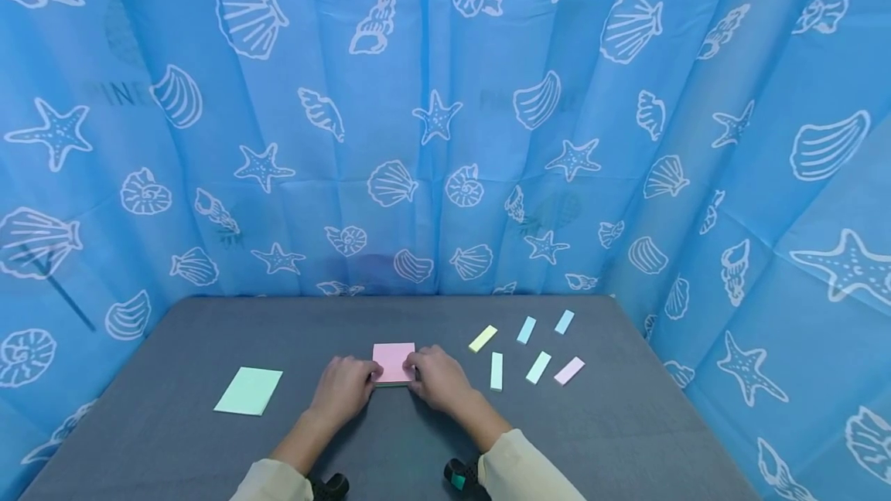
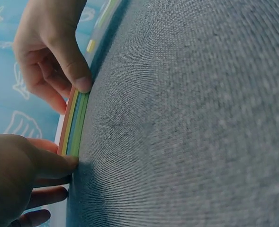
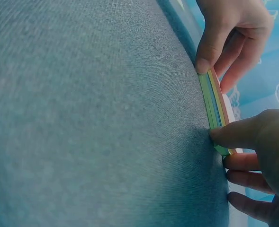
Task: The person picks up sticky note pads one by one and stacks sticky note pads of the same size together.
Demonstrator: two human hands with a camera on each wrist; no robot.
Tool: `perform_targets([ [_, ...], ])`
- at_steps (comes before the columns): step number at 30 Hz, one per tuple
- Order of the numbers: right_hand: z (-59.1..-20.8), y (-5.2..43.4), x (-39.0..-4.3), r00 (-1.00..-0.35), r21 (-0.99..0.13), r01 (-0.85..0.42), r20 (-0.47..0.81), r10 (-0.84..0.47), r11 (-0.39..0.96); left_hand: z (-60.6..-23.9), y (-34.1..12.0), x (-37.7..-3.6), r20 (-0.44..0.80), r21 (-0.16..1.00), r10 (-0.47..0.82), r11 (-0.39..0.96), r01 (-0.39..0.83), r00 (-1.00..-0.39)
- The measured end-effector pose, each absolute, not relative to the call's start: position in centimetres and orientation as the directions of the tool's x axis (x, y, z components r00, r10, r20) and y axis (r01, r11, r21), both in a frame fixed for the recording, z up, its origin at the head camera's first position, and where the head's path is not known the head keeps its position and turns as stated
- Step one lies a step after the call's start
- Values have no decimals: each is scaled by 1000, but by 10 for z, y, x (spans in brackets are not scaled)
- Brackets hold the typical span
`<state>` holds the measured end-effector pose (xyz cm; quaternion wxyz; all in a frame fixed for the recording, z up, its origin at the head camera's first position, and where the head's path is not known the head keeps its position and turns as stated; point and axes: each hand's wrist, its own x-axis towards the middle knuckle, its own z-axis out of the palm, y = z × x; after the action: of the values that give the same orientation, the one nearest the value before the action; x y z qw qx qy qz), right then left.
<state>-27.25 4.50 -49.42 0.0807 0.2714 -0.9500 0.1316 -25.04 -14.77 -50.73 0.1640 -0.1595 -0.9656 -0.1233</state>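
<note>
Between both hands, a stack of square sticky notes (image 1: 394,362) lies on the grey table. Its top is pink, and the wrist views show its layered edge (image 3: 211,101) in green, blue, yellow and reddish bands. My left hand (image 1: 346,386) grips the left side, its thumb (image 2: 63,164) at the near corner. On the opposite side my right hand (image 1: 440,379) holds the stack, its thumb (image 3: 231,135) at the other near corner. Farther left lies a separate light green sticky note pad (image 1: 249,391), untouched by either hand.
Right of the hands lie several small narrow sticky note strips: yellow (image 1: 483,339), blue (image 1: 526,330), pale green (image 1: 496,372) and pink (image 1: 569,371) among them. A blue shell-patterned curtain (image 1: 431,138) hangs behind and beside the grey table (image 1: 626,439).
</note>
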Motion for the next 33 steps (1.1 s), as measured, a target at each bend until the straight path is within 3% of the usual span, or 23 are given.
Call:
perform_targets([
  [16,-494,43,-272,-866,-247,-500,172,-470,830,-510,-169,-242,231,369,277,862,347,-933],
  [33,-490,46,-273,-870,-273,-493,140,-473,826,-506,-203,-235,224,382,219,877,292,-950],
])
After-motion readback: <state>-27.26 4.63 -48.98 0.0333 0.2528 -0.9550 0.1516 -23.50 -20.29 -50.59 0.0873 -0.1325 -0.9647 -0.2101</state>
